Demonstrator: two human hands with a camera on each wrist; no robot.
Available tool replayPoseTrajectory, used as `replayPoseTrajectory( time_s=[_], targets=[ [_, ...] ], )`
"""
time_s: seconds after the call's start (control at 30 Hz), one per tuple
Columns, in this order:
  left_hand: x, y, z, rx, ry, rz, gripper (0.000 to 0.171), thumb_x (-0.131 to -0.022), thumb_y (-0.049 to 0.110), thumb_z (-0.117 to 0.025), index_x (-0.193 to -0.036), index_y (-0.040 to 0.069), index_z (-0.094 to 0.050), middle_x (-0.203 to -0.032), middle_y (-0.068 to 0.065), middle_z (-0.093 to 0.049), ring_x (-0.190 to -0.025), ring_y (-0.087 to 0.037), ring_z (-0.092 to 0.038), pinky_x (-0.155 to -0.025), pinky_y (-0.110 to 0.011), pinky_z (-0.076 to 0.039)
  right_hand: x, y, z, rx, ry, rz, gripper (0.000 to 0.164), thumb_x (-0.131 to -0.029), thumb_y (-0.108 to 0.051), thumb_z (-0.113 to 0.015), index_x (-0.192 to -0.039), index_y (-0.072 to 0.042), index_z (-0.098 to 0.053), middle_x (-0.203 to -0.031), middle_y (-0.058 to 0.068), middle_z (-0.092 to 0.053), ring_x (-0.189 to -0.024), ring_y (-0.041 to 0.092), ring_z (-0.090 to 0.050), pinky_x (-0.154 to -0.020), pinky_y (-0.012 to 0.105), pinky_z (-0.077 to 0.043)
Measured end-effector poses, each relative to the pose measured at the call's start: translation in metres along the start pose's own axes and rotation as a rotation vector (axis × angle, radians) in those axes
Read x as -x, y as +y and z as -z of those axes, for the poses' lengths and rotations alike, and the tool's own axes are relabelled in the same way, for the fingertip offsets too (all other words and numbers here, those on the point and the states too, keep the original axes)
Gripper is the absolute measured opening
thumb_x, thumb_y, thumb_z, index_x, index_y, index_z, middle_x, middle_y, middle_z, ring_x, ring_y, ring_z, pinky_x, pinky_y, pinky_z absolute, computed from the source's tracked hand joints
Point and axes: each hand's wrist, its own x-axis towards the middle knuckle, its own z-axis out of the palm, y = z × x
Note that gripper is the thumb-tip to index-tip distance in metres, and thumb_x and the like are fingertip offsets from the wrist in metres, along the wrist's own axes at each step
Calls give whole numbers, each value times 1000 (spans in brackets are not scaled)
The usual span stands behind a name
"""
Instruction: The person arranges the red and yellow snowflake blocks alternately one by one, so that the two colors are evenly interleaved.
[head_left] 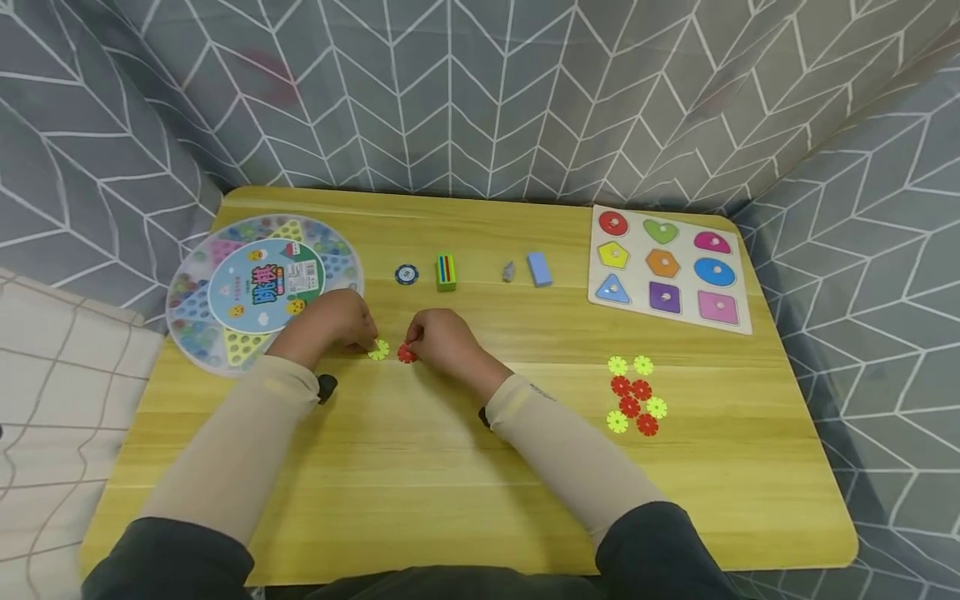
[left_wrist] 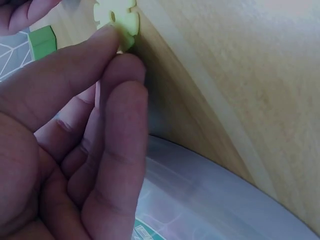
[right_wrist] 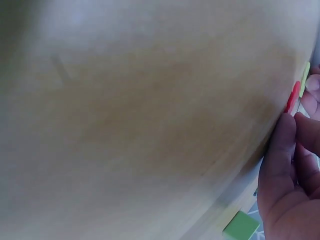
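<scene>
My left hand pinches a yellow notched plastic disc between thumb and fingertips. In the left wrist view the yellow disc shows its small centre slot, with the thumb pressed on its face. A red notched disc of the same kind is pinched by my right hand. The two discs face each other a short way apart, over the middle-left of the table. In the right wrist view the red disc appears edge-on, close before the yellow one.
Several red and yellow discs lie grouped at the right. A round Chinese checkers board lies left, a shape puzzle board at back right. Between them are a poker chip, a green block, a small grey object and a blue block.
</scene>
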Motion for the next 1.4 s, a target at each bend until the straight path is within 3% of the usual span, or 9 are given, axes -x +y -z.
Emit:
replayPoseTrajectory(
  time_s=[0.2,0.4,0.53,0.77,0.9,1.13,1.4],
  targets=[
    [0,-1,-3,30,-1,-6,11,-88,16,-80,-83,7,-77,-79,-3,-67,-72,-20,-57,-68,-33,-48,15,20,12,-140,-5,-20,8,-97,-15,-73,-100,-7,-75,-92,0,-69,-85,14,-61,-77,26,-50],
    [2,2,-1,59,12,-19,19,-87,13,-77,-70,9,-72,-67,-3,-61,-61,-19,-52,-61,-33,-45,37,48,47,-310,67,-100,17,-100,-16,-69,-111,-3,-73,-105,8,-70,-95,23,-67,-82,33,-55],
    [1,10,-5,10,25,-60,16,-88,20,-81,-78,9,-75,-76,-2,-66,-71,-20,-55,-68,-36,-47,51,69,70,-419,116,-148,20,-102,-17,-68,-115,-3,-71,-105,11,-70,-93,28,-70,-78,36,-57],
    [-1,24,-11,-65,40,-56,20,-86,25,-85,-87,7,-75,-90,-6,-70,-85,-25,-60,-82,-42,-51,84,95,97,-565,192,-205,27,-102,-16,-67,-119,4,-66,-112,19,-67,-102,38,-69,-91,47,-56],
    [-2,24,-10,-65,53,-47,20,-85,22,-85,-93,6,-77,-95,-7,-71,-89,-27,-62,-87,-45,-51,98,106,102,-597,213,-229,29,-103,-16,-65,-122,6,-65,-115,21,-66,-103,39,-68,-93,50,-55],
    [-4,29,-19,-93,61,-16,30,-85,31,-81,-71,8,-68,-78,-7,-65,-72,-25,-56,-70,-39,-48,108,106,98,-665,206,-215,31,-104,-16,-65,-124,7,-63,-116,20,-63,-108,40,-67,-97,48,-54],
    [-2,35,-23,-168,70,-13,26,-85,28,-82,-78,7,-68,-86,-8,-65,-79,-27,-57,-80,-42,-50,111,99,94,-663,197,-200,31,-104,-15,-64,-125,8,-63,-117,23,-63,-108,42,-66,-99,51,-53]
  ],
)
